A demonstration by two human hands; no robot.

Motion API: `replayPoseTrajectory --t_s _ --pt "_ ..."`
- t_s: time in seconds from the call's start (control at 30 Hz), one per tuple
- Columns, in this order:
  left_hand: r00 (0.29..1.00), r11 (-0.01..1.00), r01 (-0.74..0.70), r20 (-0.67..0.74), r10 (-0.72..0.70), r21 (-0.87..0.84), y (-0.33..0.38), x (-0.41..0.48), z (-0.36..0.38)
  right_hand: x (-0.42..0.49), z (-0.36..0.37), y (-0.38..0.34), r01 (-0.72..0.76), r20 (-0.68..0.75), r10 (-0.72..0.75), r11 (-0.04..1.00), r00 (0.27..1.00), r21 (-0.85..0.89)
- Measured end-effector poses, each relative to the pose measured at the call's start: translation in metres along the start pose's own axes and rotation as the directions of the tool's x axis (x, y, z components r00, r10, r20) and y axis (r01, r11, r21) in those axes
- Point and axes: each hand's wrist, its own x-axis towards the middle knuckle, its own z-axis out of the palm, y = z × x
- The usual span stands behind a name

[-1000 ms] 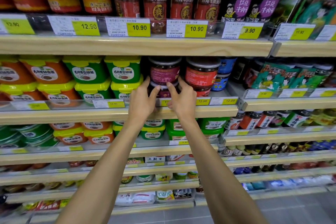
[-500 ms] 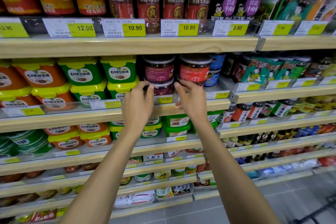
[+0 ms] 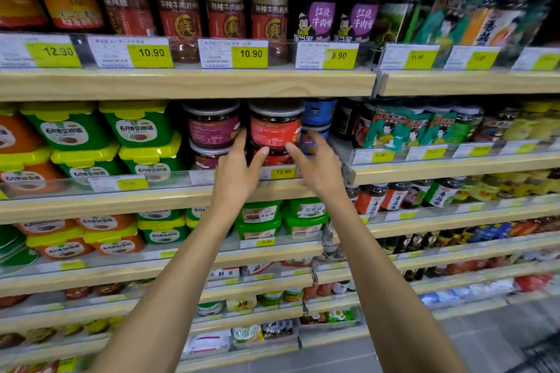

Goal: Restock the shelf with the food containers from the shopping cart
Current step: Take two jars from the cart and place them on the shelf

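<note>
Wooden shelves [image 3: 181, 85] are filling the whole view, tier under tier, each with a clear rail carrying yellow price tags [image 3: 250, 54]; dark bottles [image 3: 178, 6] with red labels are standing in a row along the top tier; green tubs [image 3: 139, 127] with yellow lids are sitting stacked two high on the second tier, with orange tubs [image 3: 18, 136] just beside them at the left edge; green packets [image 3: 394, 127] are leaning on the same tier further right, on a separate section; two bare forearms are reaching up from the bottom edge toward the middle of the second tier; the left hand [image 3: 236, 172] is rising with its fingers spread loosely, fingertips touching or nearly touching the lower jar [image 3: 274, 157] of a red-labelled stack; the right hand [image 3: 321, 169] is hovering just to the right of that stack, fingers apart and slightly curled, index pointing at the same lower jar; neither hand is gripping anything; the red jar [image 3: 274, 127] on top, with its dark lid, is standing upright between a maroon jar [image 3: 213, 127] on its left and a blue jar [image 3: 318, 112] on its right; a second maroon jar is sitting beneath the first; the picture is blurred toward the right edge, so small labels there are not readable.
</note>
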Motion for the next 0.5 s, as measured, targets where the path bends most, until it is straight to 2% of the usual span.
replayPoseTrajectory --t_s 0.13,0.23,0.5 --pt "0.999 1.0 -0.002 -0.05 0.002 -0.016 -0.002 0.005 0.011 0.015 -0.004 0.013 0.095 0.116 -0.108 0.989 0.987 0.112" --pt "0.998 0.999 0.005 -0.069 -0.008 -0.041 -0.004 0.006 0.017 0.02 -0.002 0.015 0.099 0.156 -0.125 0.982 0.98 0.161" --pt "0.987 0.996 -0.022 -0.159 0.036 0.085 0.0 0.008 0.023 0.021 0.014 0.012 0.115 0.069 -0.122 0.988 0.99 0.107"
